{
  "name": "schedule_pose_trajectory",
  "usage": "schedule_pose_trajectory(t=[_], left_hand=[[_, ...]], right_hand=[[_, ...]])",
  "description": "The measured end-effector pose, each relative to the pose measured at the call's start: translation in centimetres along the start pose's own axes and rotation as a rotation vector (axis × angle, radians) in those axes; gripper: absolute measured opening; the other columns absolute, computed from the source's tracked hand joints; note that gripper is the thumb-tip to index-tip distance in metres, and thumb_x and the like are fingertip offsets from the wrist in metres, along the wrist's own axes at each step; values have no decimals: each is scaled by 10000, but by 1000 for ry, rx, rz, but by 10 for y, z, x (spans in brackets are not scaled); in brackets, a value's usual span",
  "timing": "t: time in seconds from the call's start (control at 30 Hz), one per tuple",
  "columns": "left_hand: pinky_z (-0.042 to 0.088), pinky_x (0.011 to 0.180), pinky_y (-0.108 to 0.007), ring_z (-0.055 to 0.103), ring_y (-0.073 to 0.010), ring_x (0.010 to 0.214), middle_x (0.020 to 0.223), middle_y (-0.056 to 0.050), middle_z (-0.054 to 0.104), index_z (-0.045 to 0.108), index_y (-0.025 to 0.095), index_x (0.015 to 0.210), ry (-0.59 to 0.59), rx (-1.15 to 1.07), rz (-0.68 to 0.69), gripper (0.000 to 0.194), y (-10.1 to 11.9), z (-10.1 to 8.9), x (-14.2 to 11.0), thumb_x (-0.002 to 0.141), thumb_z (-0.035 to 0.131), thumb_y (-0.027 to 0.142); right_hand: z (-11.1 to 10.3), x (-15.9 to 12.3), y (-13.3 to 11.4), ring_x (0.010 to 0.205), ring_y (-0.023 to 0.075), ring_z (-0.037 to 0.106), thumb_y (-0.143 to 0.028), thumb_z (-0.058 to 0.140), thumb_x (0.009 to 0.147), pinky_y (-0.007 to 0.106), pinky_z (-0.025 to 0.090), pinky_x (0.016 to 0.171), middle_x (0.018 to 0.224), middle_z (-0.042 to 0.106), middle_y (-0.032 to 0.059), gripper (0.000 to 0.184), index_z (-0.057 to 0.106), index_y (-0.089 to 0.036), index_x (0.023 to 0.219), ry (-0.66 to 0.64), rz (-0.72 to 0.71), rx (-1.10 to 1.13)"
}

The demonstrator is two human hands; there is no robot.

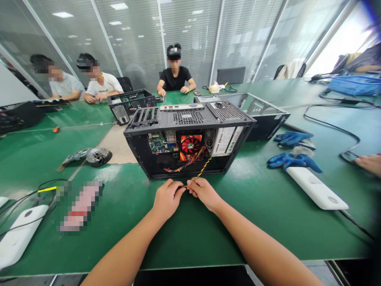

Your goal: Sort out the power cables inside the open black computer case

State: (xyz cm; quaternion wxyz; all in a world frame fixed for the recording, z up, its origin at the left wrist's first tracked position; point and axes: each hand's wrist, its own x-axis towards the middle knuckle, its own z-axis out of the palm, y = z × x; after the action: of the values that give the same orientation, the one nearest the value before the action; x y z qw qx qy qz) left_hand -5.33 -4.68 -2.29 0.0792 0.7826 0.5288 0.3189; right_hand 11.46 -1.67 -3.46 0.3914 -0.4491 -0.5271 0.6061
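Note:
An open black computer case (137, 149) lies in front of me on the green table, its inside facing me. A twisted yellow and black cable (203, 169) runs out of it from the power supply (228, 141). My left hand (167, 195) pinches this cable near its end, and my right hand (204, 191) pinches it just beside. The fingers cover the cable's tip. Inside the case sit a red fan (191, 145), a green circuit board (160, 143) and a bundle of coloured wires (186, 165).
Blue gloves (293, 159) and a white power bank (317, 188) lie at right; another white device (22, 234) with cables is at left. A blurred pink object (83, 206) and a tape roll (99, 156) lie left. More cases (262, 119) stand behind; several people sit around the table.

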Motion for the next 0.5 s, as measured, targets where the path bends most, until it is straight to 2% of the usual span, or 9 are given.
schedule_pose_trajectory(t=[0.2,0.33,0.5], left_hand=[[480,715,-273,589,-150,748,846,-30,585,640,189,929,10,-19,2,114,0,0,0,906,562,269],[481,720,-272,590,-152,772,887,-38,594,614,185,1000,22,-45,1,132,1,1,-1,904,556,253],[463,710,-270,580,-150,747,824,-26,574,628,191,898,-53,20,6,162,4,-2,0,942,487,257]], right_hand=[[0,0,0,478,84,403,-533,594,804,243,299,478,569,509,-15,411,574,-155,642,4,2,-1],[0,0,1,479,83,400,-540,587,806,242,298,479,570,506,-15,419,569,-156,639,-3,2,-8],[0,-1,0,484,88,410,-536,591,802,245,311,484,570,510,-15,409,582,-154,659,1,0,-12]])
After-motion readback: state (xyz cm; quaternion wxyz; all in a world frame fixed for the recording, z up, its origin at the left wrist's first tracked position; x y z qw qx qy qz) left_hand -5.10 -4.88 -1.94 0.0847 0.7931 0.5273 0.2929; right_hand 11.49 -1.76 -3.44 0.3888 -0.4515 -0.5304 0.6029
